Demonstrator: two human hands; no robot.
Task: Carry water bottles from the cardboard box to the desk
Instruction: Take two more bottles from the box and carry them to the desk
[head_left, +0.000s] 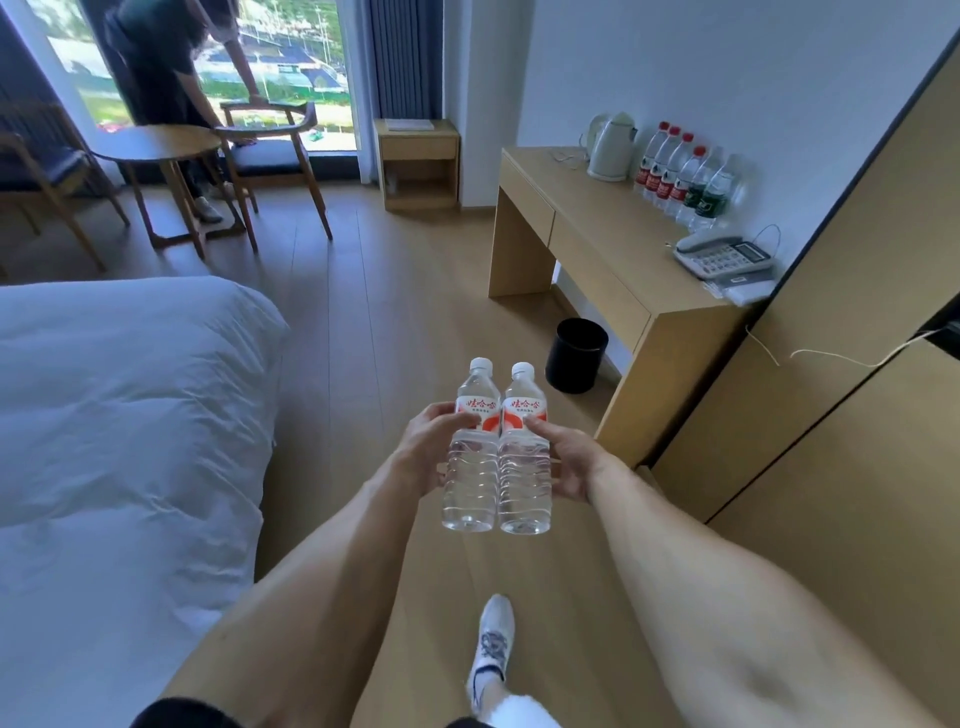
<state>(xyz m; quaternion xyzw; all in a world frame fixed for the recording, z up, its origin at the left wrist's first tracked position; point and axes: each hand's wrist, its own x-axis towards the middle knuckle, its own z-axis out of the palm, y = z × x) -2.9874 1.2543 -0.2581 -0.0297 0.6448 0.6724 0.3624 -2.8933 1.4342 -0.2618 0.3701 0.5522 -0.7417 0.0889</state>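
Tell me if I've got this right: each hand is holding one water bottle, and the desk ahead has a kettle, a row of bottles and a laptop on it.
Not quite: the head view shows a telephone, not a laptop. The rest holds.

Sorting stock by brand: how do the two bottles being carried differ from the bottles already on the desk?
The two carried bottles have white caps; several desk bottles have red caps. The carried ones are held in the air by the left hand and right hand; the others stand in a row by the wall. All are clear plastic.
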